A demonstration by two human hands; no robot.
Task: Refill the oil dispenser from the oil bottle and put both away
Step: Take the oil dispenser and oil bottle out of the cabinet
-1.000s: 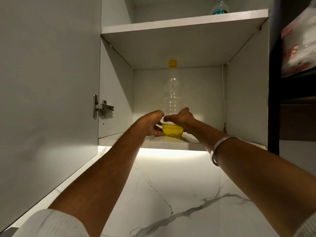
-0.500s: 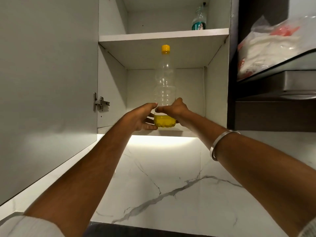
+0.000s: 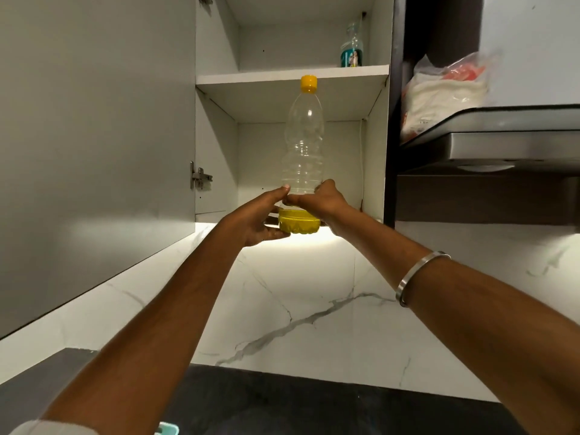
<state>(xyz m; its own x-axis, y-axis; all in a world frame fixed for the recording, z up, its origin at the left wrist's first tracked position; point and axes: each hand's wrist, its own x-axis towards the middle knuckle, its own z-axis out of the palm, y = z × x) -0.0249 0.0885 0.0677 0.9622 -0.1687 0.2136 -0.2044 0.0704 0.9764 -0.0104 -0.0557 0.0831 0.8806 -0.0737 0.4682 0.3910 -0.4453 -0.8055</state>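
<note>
oil bottle (image 3: pixel 303 152) upright, cap up | left hand (image 3: pixel 260 219) and right hand (image 3: pixel 323 204) both wrapped round its lower part | bottom shelf (image 3: pixel 213 215) right behind, level with its base

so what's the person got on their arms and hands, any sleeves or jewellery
Both forearms are bare, with no gloves on either hand. The right arm carries a plain silver metal bangle around the wrist, smooth and unmarked. A white fabric sleeve cuff shows at the bottom left edge on the left arm, pushed up near the elbow. No rings or watch are visible; most fingers are hidden behind the bottle.
</note>
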